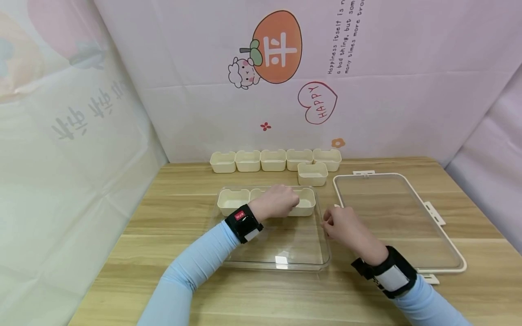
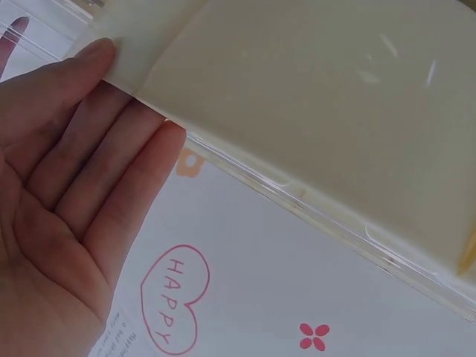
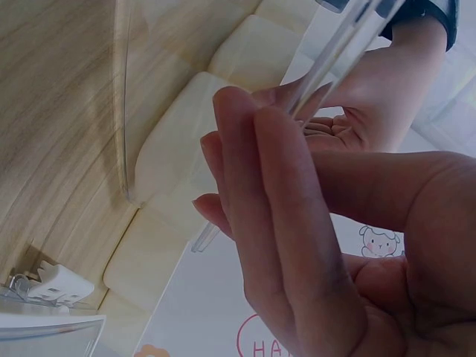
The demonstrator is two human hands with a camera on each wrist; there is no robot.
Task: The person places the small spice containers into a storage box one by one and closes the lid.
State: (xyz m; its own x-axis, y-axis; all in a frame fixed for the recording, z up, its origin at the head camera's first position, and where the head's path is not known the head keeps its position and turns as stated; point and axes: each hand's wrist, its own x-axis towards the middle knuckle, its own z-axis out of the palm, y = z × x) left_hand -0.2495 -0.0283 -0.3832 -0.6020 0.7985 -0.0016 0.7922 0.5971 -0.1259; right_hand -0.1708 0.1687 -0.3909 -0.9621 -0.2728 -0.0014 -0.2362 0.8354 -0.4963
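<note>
A clear plastic box [image 1: 281, 246] lies on the table with three cream bins side by side along its far end. My left hand [image 1: 277, 200] reaches over the box and covers much of the middle bin [image 1: 256, 194]. Its thumb and fingers pinch the wall of the right-hand bin [image 1: 307, 207], also seen close up as a cream surface [image 2: 320, 111] in the left wrist view. The left-hand bin [image 1: 232, 202] sits untouched. At the box's right side, my right hand [image 1: 344, 226] grips the clear rim between thumb and bent fingers [image 3: 275, 186].
Behind the box stands a row of several cream bins [image 1: 273, 160], with one more bin [image 1: 312, 174] in front of the row's right end. A clear lid with a white frame [image 1: 424, 194] and side latches lies on the right of the wooden table [image 1: 171, 217]. Printed cloth [image 1: 195, 117] hangs behind.
</note>
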